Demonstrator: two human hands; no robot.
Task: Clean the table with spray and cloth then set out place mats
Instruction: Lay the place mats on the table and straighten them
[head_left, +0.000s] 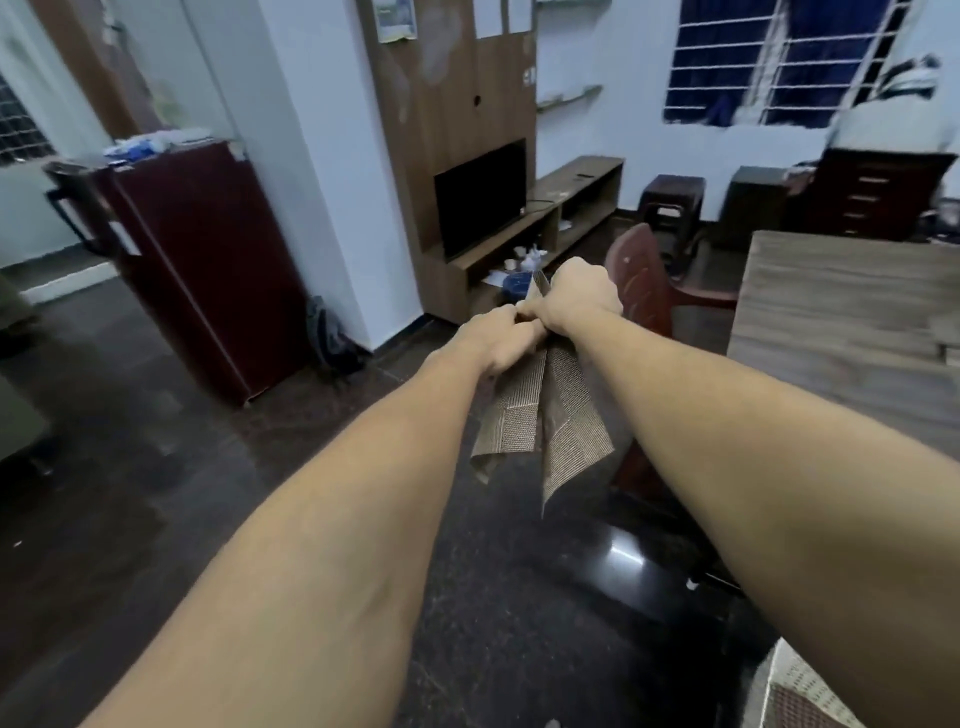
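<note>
Both forearms reach out to the middle of the room, where the left hand (498, 340) and right hand (582, 304) meet, each clamped on the top of the woven place mats (550, 421). The mats hang lengthwise toward 6 o'clock over the dark floor (156, 467). From the hands, the wooden worktop (841, 322) lies at 3 o'clock, nearer the right hand, with a red chair (644, 280) between. A swing rightward looks likely next.

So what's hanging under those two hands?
Woven brown place mats hang below the left hand and right hand, over the dark floor. The gripped part is hidden in the hands, so the count is unclear.
</note>
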